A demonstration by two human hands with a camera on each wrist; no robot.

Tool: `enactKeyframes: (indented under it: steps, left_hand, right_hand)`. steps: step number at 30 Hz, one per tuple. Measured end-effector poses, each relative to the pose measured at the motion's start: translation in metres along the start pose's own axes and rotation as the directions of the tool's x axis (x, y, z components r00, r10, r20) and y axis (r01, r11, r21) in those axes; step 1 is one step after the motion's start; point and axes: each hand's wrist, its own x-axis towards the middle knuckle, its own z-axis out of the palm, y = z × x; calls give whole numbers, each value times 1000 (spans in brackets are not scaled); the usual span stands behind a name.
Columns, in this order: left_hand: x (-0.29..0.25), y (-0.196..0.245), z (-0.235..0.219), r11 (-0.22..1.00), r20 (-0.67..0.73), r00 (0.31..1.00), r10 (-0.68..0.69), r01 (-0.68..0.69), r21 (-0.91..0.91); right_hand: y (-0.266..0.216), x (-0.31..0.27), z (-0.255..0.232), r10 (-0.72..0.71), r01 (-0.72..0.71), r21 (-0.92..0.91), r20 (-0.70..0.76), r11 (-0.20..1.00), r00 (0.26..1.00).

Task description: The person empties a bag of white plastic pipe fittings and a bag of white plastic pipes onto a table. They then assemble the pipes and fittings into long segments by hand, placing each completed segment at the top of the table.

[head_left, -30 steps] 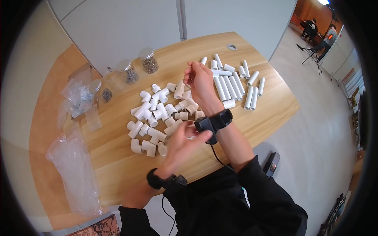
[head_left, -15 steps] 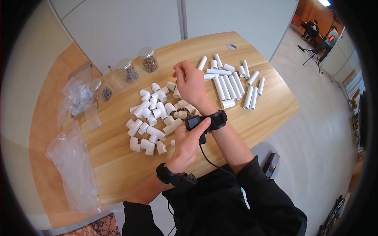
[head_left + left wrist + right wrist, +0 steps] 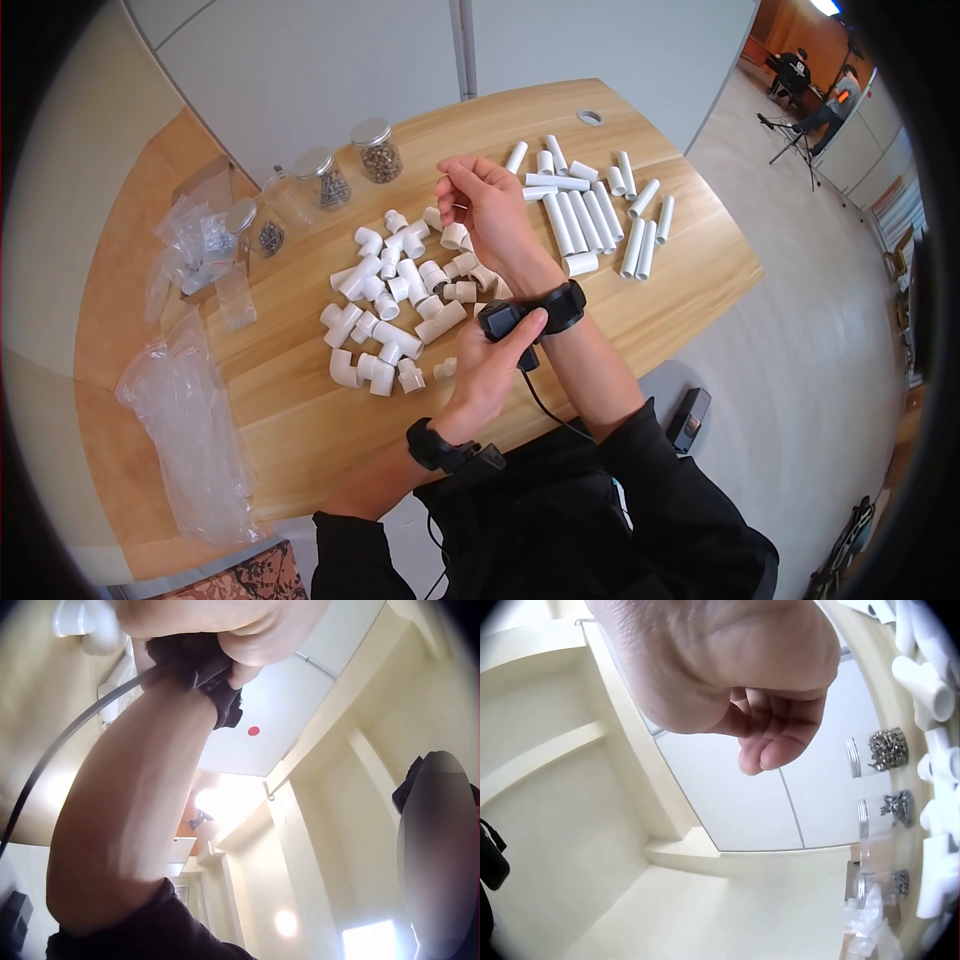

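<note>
In the head view, my left hand (image 3: 478, 378) pinches the black camera (image 3: 503, 322) on the right wrist, its thumb lying near the black strap (image 3: 564, 306). The left wrist view shows the left hand (image 3: 251, 630) against that dark device (image 3: 191, 660), over the bare right forearm (image 3: 131, 802). My right hand (image 3: 492, 212) is raised over the table between white fittings (image 3: 400, 288) and white pipes (image 3: 580, 222). In the right wrist view, the fingers of the right hand (image 3: 742, 667) hang loosely curled with nothing in them.
Lidded jars (image 3: 378, 152) of small metal parts stand along the table's (image 3: 650, 320) back left. Clear plastic bags (image 3: 195, 430) lie at the left edge. A black cable (image 3: 545, 402) runs from the wrist camera. Two people are at the far upper right.
My left hand has moved up and right and taken hold of the wrist camera. The right hand has shifted left, off the pipes' edge.
</note>
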Motion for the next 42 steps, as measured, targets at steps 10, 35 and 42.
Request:
enactKeyframes:
  steps: [10, 35, 42]
  left_hand:
    - [2, 29, -13, 992, 2, 1000, -13, 13, -122]
    - [30, 87, -97, 995, -158, 982, 102, -99, 27]
    - [22, 87, -94, 967, -103, 989, 107, -79, 244]
  right_hand:
    - [-5, 17, -29, 15, -23, -158, -46, 987, 999]
    - [-34, 17, -123, 18, 135, -991, 135, -14, 991]
    - [-15, 11, -96, 271, 144, -963, 80, -226, 959]
